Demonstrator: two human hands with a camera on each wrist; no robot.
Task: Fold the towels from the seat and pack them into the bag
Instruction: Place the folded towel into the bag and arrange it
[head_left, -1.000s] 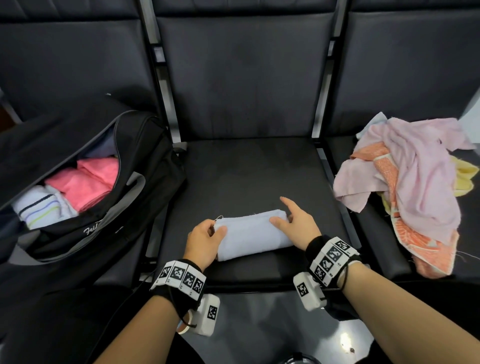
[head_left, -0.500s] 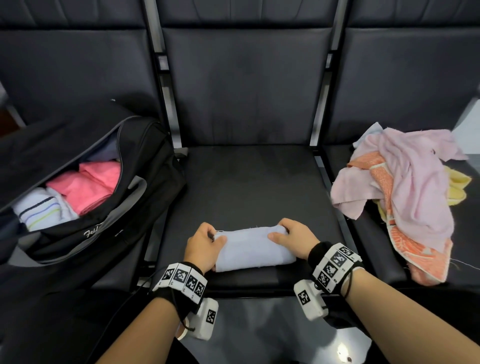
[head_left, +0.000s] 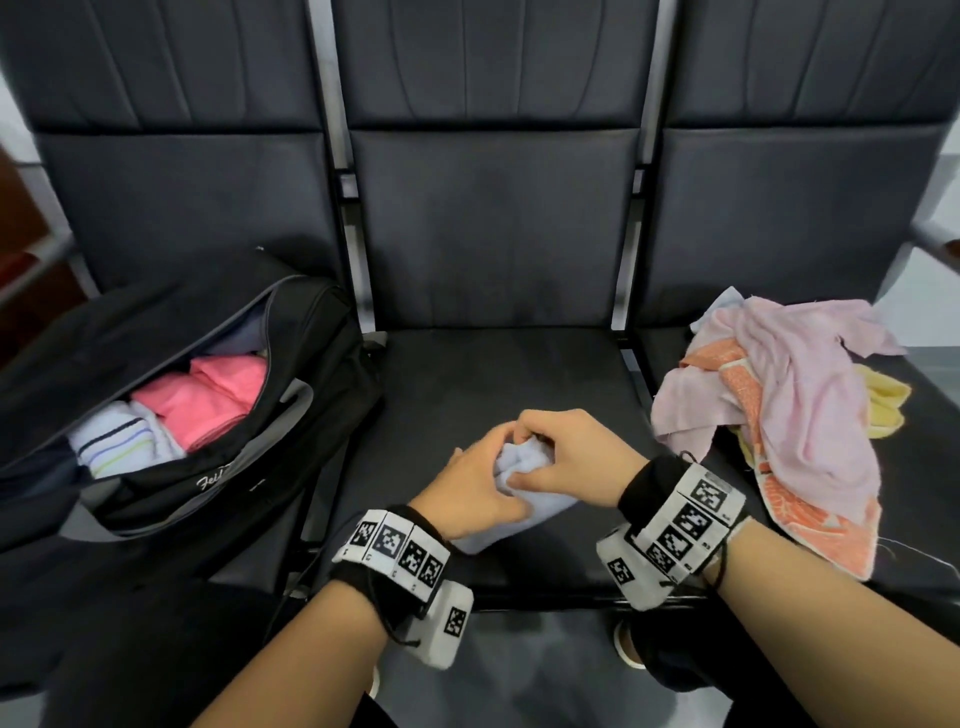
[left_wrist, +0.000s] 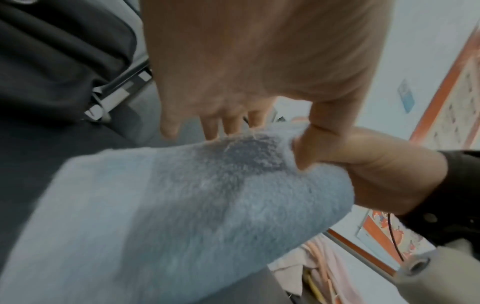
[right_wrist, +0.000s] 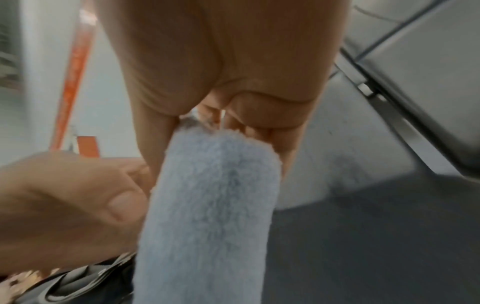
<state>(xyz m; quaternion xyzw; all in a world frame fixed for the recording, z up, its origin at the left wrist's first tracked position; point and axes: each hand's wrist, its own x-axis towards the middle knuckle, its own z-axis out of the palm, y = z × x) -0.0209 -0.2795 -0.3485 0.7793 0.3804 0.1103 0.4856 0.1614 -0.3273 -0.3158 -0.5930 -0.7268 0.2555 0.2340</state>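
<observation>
Across three dark seats (head_left: 493, 395), the black bag (head_left: 311, 415) gapes at nine o'clock with folded pink and striped towels (head_left: 171, 415) inside. At three o'clock lies a loose heap of towels (head_left: 795, 405). Dead centre, the folded blue towel (head_left: 524, 467) sits on the middle seat, both grips grasping it: left hand (head_left: 467, 488) and right hand (head_left: 576, 457) touching over its top.

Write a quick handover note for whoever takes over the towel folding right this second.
Left hand and right hand both grip the folded light blue towel over the middle seat.
Done: pink towels and a striped white towel sit in the open black bag on the left seat.
Left: pack the blue one, then fold and pack the loose towel pile on the right seat.
</observation>
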